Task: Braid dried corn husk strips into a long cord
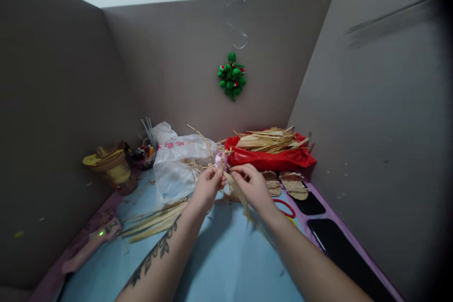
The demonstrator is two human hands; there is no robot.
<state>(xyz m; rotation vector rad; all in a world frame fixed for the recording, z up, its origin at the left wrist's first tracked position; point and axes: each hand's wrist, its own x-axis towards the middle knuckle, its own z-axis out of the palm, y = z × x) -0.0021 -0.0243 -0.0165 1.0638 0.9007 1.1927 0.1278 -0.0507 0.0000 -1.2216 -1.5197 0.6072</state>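
My left hand (208, 185) and my right hand (250, 183) meet above the blue table top (226, 264), fingers pinched together. Between them they hold a bundle of pale straw strips (238, 193) that hangs down toward the table. A small pink object (221, 160) sits right at my left fingertips; I cannot tell whether it is held. More loose straw strips (155, 222) lie on the table just left of my left forearm.
Grey cardboard walls enclose the table on three sides. At the back lie a clear plastic bag (177, 160), a red bag with straw (271, 153), and two small woven straw soles (285, 184). A pink glue gun (90, 243) lies left, a yellow woven item (108, 163) behind it, a green ornament (231, 78) hangs on the wall.
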